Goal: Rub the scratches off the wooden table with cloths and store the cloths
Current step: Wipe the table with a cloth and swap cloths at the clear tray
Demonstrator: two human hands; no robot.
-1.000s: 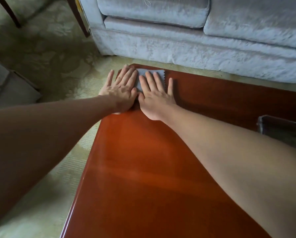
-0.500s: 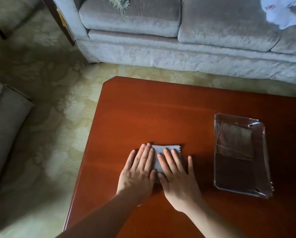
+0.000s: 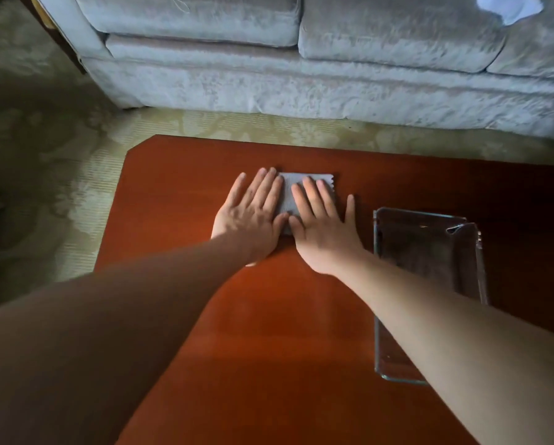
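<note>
A small grey cloth (image 3: pixel 298 184) with a zigzag edge lies flat on the glossy red-brown wooden table (image 3: pixel 179 175), a little back from its far edge. My left hand (image 3: pixel 253 216) presses flat on the cloth's left part, fingers stretched out. Beside it and touching it, my right hand (image 3: pixel 323 232) lies flat on the right part, with the little finger spread onto the wood. Most of the cloth is hidden under my palms. A clear plastic tray (image 3: pixel 429 216) stands on the table just right of my right hand; my right forearm crosses its near end.
A pale grey sofa (image 3: pixel 301 81) runs along the far side of the table, with something white (image 3: pixel 510 8) on its right cushion. Patterned beige carpet (image 3: pixel 60 203) lies to the left and between table and sofa. The table's left edge is close to my left arm.
Both hands slid the cloth from the far left corner back toward me, then forward again toward the far edge, further right than at first. The view shifted with them.
</note>
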